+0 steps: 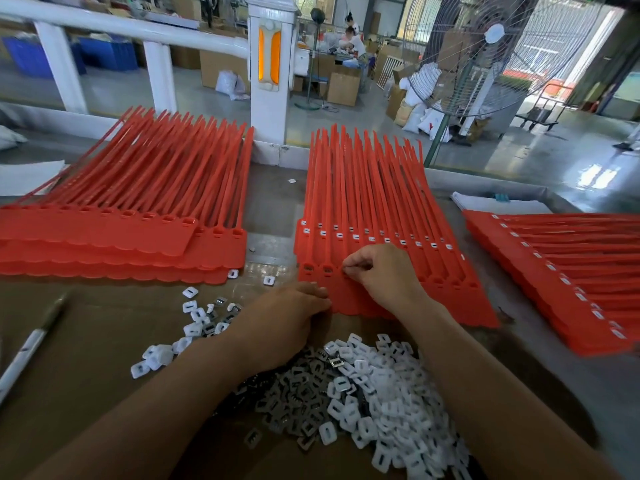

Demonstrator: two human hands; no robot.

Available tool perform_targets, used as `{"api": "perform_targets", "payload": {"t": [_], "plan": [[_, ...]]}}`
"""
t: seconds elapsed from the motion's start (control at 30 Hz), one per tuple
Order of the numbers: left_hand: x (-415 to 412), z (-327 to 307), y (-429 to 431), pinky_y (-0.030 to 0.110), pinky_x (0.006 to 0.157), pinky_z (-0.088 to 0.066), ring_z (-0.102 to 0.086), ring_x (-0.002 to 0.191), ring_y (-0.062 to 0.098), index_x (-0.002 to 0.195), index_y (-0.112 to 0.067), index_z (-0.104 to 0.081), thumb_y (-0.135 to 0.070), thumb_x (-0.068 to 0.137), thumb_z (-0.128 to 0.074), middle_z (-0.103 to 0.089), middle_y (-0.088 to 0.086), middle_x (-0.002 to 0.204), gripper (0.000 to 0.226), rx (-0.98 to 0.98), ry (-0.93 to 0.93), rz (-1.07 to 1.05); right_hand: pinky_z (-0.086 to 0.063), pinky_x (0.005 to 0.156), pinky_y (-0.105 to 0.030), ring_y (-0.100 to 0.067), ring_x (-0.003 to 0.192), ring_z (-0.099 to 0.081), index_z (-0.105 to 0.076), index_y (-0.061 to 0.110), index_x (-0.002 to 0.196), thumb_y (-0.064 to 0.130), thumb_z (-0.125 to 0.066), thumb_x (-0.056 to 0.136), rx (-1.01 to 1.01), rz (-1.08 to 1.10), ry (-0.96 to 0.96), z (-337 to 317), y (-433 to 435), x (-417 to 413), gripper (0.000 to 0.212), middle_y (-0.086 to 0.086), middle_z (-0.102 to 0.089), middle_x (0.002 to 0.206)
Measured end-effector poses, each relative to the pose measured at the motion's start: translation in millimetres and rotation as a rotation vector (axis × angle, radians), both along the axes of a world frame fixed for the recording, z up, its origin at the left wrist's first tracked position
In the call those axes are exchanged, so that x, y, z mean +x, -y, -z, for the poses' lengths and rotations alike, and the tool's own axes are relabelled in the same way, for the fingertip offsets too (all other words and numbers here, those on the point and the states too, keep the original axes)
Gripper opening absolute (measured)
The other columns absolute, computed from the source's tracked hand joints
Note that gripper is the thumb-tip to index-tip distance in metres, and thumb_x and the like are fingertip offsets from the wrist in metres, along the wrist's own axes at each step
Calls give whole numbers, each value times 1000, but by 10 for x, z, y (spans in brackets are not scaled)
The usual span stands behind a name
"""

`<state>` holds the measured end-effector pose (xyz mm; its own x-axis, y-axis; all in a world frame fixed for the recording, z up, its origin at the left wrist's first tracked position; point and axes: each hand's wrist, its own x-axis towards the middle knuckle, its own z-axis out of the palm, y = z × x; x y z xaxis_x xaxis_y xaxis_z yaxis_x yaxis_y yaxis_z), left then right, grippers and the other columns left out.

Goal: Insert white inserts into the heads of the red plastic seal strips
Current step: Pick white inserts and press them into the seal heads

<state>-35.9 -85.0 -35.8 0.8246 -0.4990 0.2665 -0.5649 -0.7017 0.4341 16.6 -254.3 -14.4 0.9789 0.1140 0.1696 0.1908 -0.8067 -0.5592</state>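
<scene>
A stack of red seal strips lies in the middle of the table, heads toward me. The rows further back have white inserts in their heads; the nearest row shows dark sockets at its left end. My right hand is over that nearest row, thumb and forefinger pinched together at a head; the insert itself is hidden by the fingers. My left hand rests on the lower edge of the front sheet, fingers curled, next to a large pile of white inserts in front of me.
Another stack of red strips with open heads lies on the left, and a stack with inserts fitted on the right. Loose inserts are scattered left of my arm. A pen lies at the left edge. A big fan stands behind the table.
</scene>
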Motion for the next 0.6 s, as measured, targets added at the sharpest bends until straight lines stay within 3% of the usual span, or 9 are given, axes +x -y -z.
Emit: {"api": "perform_targets", "payload": {"t": [0.1, 0.27, 0.37, 0.6], "plan": [[1, -7, 0, 6, 99, -13, -33, 130, 4, 128, -20, -52, -1, 88, -39, -42, -6, 141, 46, 8, -4, 1, -40, 87, -17, -12, 102, -59, -71, 15, 103, 9, -60, 87, -59, -39, 12, -14, 37, -37, 21, 0, -68, 107], [-10, -8, 4, 12, 103, -17, -33, 130, 5, 129, -22, -51, -3, 89, -39, -41, -6, 141, 46, 7, -21, -14, -31, 74, -16, -15, 98, -50, -65, 15, 113, 3, -48, 91, -237, -65, -54, -26, 44, -35, 31, -5, -56, 113], [-14, -5, 3, 15, 105, -19, -32, 131, 6, 129, -22, -50, -3, 89, -39, -40, -6, 142, 45, 9, -29, -19, -36, 82, -22, -17, 100, -46, -60, 19, 122, -4, -46, 87, -301, -127, -10, 4, 52, -97, 44, -3, -50, 110], [-11, -10, 6, 17, 107, -19, -30, 132, 5, 130, -22, -49, -2, 88, -39, -39, -7, 142, 48, 23, -31, -24, -29, 81, -13, -6, 101, -41, -58, 20, 124, -1, -44, 90, -170, -160, -54, -30, 125, -140, 43, 1, -49, 117]]}}
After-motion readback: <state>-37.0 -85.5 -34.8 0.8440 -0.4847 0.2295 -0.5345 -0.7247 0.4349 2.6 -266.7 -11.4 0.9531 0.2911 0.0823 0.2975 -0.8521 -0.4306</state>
